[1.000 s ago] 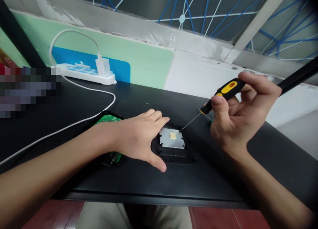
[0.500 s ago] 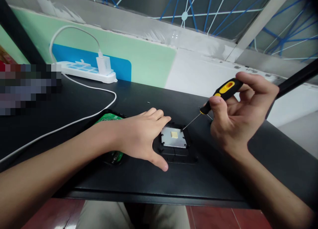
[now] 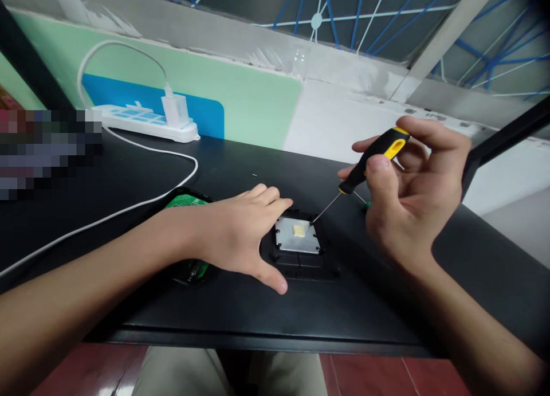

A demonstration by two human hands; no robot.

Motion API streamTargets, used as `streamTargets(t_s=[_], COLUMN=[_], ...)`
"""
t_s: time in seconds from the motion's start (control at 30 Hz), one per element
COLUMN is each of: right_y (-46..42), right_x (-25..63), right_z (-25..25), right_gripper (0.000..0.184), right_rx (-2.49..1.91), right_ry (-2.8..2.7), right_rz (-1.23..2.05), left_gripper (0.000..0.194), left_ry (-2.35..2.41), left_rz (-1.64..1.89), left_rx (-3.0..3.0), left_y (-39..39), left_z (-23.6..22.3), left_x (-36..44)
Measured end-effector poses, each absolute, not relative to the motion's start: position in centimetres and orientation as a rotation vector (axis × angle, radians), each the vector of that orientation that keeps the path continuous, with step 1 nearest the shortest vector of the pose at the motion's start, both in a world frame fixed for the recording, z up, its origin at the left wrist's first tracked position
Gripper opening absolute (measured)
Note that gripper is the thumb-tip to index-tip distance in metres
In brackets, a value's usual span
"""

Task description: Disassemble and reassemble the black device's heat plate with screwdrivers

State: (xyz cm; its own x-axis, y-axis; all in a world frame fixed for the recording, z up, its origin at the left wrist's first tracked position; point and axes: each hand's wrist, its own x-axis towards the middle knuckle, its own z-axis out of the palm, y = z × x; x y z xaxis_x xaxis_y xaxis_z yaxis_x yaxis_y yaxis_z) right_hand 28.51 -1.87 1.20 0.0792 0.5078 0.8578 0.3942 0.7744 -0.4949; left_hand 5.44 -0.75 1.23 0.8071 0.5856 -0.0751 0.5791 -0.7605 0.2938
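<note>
A black device with a square opening lies on the black table. In the opening sits a silver metal plate with a small yellowish pad on it. My left hand lies flat on the device just left of the plate, fingers stretched out, thumb spread toward me. My right hand is closed around a black and yellow screwdriver. Its thin shaft slants down to the left, and the tip rests at the plate's far right corner. A green circuit board shows under my left wrist.
A white power strip with a white charger plugged in lies at the back left. Its white cable runs across the table toward the left edge. A green-handled tool tip peeks out behind my right hand. A black bar slants at right.
My right hand has turned the screwdriver handle between its fingers, so less yellow shows. The tip stays at the plate's corner. My left hand has kept still.
</note>
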Motion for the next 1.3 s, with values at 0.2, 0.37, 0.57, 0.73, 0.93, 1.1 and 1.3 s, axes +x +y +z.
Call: streamTargets(t_s=[0.2,0.37,0.57,0.73,0.93,1.1,1.3], right_y=[0.0,0.7,-0.4,0.1,1.8,1.5,0.0], right_x=[29.9,30.3,29.4,28.7,28.0,28.0,28.3], right_z=[1.2,1.2,1.2,0.9,1.6,1.9,1.2], right_gripper=[0.031,0.036,0.025,0.023,0.031,0.027,0.023], right_rx=[-0.631,-0.600,-0.558,-0.521,-0.505,-0.512,-0.499], right_ry=[-1.543,-1.553,-1.584,-1.572,-1.532,-1.561,-1.556], right_rz=[-0.143,-0.148,0.122,0.077,-0.206,-0.235,0.027], left_gripper=[0.123,0.123,0.120,0.119,0.120,0.121,0.118], left_ry=[0.881,0.875,0.880,0.884,0.880,0.878,0.890], left_rz=[0.049,0.023,0.022,0.031,0.037,0.028,0.020], left_rx=[2.678,2.646,2.647,2.662,2.673,2.672,2.677], left_y=[-0.7,-0.5,-0.6,-0.7,-0.4,-0.4,-0.5], left_z=[1.3,1.3,1.3,1.3,1.0,1.0,1.2], left_x=[5.5,5.6,5.5,5.5,5.5,5.4,5.6])
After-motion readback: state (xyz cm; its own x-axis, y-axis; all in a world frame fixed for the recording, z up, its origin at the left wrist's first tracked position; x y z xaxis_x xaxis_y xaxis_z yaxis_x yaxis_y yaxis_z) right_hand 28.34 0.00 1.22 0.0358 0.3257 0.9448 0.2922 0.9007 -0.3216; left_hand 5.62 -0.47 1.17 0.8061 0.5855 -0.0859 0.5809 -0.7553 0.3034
